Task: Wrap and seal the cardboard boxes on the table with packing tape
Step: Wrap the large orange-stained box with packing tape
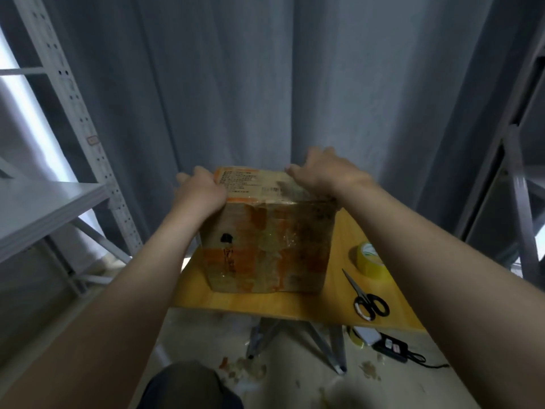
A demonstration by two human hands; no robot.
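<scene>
The cardboard box (265, 249) stood on the left part of the table (339, 293), its long axis running left to right; the left hand (200, 190) curled round its top left corner, and the right hand (321, 172) hooked its fingers over the top's far right edge; the tape roll (370, 259) lay well right of the box, beyond the scissors (365, 296), so only 1 hand, the right, was near it.

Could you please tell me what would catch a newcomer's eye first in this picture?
The heavily taped box stands in the middle of the small wooden table, with the left hand and the right hand on its top corners. To its right on the table lie a yellow tape roll and black scissors.
</scene>
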